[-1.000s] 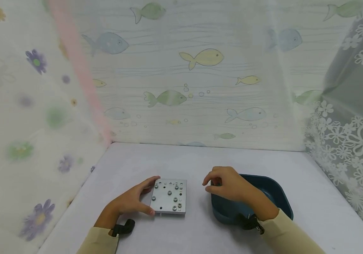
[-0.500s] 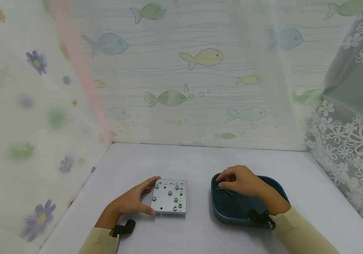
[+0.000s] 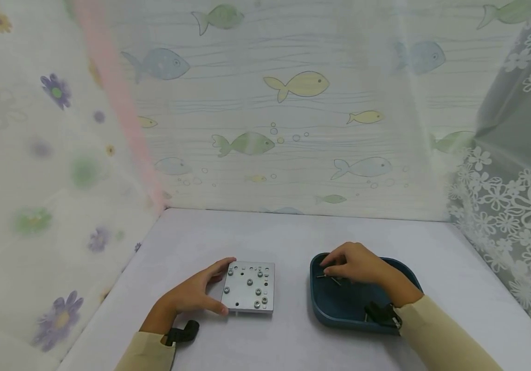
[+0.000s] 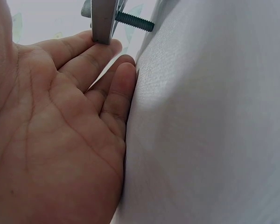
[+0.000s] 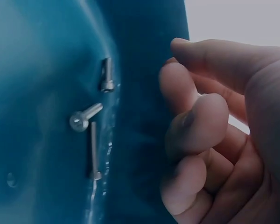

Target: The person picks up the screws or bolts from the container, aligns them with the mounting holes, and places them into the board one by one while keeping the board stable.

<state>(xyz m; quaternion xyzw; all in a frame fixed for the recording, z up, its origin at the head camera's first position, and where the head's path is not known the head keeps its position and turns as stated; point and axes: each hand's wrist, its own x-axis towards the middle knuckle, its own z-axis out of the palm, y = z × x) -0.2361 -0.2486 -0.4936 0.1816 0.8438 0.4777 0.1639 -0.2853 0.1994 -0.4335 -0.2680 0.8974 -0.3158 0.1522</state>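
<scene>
Facing a fish-print curtain (image 3: 293,118) beyond both hands. Working over a white table (image 3: 228,232) beneath them. Reaching into a dark blue tray (image 3: 339,299) with the right hand (image 3: 358,265), bending its fingers loosely over the tray's far left part with the thumb just beside the index finger. Clamping a metal plate (image 3: 242,299) with the left hand (image 3: 193,293), pressing thumb and fingertips against its 2 left corners. Wearing a black device (image 3: 186,331) just behind the left hand. Showing 7 screw heads (image 3: 249,282) on the plate's top, right of the left hand. Exposing a threaded shank (image 4: 135,21) below the plate, just past the left fingertips. Seeing probably 3 loose screws (image 5: 79,122) near the right fingertips, too blurred for a sure count.
</scene>
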